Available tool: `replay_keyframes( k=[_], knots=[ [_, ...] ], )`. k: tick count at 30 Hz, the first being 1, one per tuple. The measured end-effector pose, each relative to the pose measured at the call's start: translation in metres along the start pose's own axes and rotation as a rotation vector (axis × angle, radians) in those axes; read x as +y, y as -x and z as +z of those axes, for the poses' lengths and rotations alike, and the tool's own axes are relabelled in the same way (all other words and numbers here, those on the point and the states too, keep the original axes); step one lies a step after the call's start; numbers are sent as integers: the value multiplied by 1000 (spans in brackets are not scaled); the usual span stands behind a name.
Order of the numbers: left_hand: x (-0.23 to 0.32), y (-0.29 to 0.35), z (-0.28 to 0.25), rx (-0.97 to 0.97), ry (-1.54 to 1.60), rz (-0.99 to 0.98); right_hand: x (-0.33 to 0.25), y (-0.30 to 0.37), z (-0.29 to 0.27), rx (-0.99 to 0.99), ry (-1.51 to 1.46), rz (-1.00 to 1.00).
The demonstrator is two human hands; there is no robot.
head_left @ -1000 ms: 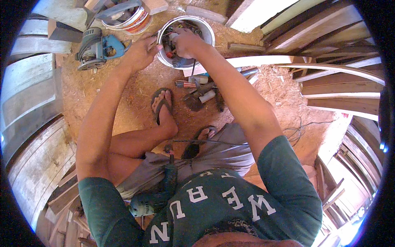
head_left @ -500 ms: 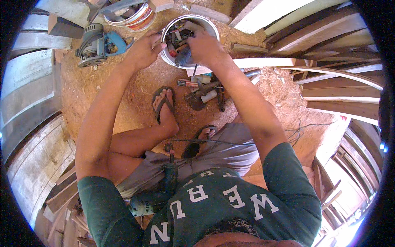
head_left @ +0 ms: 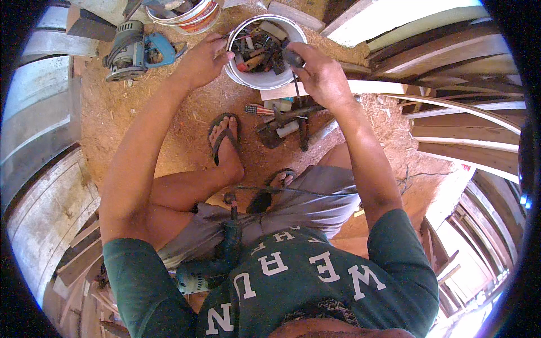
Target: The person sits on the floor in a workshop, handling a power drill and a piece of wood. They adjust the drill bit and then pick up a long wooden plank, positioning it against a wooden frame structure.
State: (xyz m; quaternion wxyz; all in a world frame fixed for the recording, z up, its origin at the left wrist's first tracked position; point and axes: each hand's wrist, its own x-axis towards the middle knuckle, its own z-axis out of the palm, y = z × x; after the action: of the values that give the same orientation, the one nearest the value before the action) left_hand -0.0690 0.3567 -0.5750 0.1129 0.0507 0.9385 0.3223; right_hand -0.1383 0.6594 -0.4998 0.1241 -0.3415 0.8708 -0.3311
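Note:
A white bucket (head_left: 266, 84) stands ahead of me, with several loose hand tools (head_left: 256, 56) jumbled inside. At its left rim my left hand (head_left: 204, 63) is closed, thumb and fingers pinching the edge. My right hand (head_left: 324, 76) is over the right rim, closed round a dark, rounded, thick-handled tool (head_left: 292, 57). A thin dark rod shows below that hand; whether it belongs to the held tool I cannot tell. On the ground just nearer lie a hammer-like tool (head_left: 296, 118), a brush with a reddish handle (head_left: 259, 110) and other tools.
A blue-handled power saw (head_left: 135, 53) sits left of the bucket, near a second, filled bucket (head_left: 189, 23). Boards (head_left: 451, 73) are stacked along the right. A corded power tool (head_left: 225, 248) rests by my lap, its cable (head_left: 293, 191) crossing my legs. Sawdust covers the ground.
My right hand has come up and right out of the bucket with the dark tool, uncovering the tools inside. My left hand stays at the rim.

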Motion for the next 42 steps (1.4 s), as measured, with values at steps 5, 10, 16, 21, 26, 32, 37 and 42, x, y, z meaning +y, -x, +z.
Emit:
replay_keyframes(
  k=[5,10,16,21,26,32,37,42],
  knots=[
    [4,-1,-3,25,-23,-1,10,-6,-3,217,-62,101],
    [15,-1,-10,-24,25,-70,11,-8,-6,222,-143,161],
    [14,-1,-6,17,53,-61,7,2,3,92,205,133],
    [20,-2,-11,-30,81,-87,-20,-6,14,-57,468,28],
    [8,-4,-6,-36,47,-95,-16,-52,66,-395,264,20],
    [6,-7,-4,-49,38,-109,15,-89,120,-607,171,4],
    [3,-1,-1,20,22,-71,33,-115,107,-413,222,98],
    [12,-1,-8,-18,50,-86,38,-107,98,-289,336,282]
  ],
)
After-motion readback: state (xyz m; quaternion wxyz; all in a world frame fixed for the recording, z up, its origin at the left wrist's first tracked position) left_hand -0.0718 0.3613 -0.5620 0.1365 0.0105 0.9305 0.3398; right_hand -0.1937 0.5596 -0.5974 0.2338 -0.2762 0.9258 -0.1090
